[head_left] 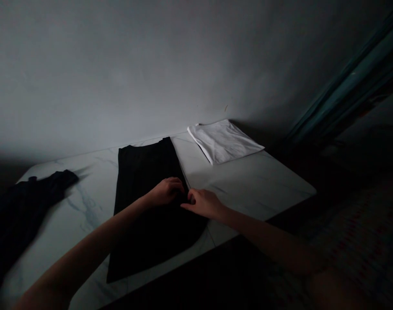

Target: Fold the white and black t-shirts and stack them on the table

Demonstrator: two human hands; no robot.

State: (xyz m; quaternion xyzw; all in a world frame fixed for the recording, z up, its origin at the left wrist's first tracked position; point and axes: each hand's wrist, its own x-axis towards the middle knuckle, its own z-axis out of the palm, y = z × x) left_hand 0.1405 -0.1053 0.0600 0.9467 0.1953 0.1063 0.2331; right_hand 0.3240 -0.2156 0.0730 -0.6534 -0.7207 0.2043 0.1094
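Observation:
A long black garment (141,241), probably a shirt folded lengthwise, lies across the table with its narrow end toward the wall. At its right edge my left hand (168,189) rests on the cloth, fingers curled down into it. Close beside it, my right hand (203,202) pinches the same edge between thumb and fingers. The dark fabric and dim light partly hide the fingertips. Farther back on the right is a flat, folded white cloth garment (225,142), touched by neither hand.
The table (257,185) has a white marble-patterned top with rounded corners and stands against a grey wall (119,77). A crumpled dark garment (28,202) hangs over its left side. On the right are a teal curtain-like cloth (345,82) and a dim patterned fabric (354,245).

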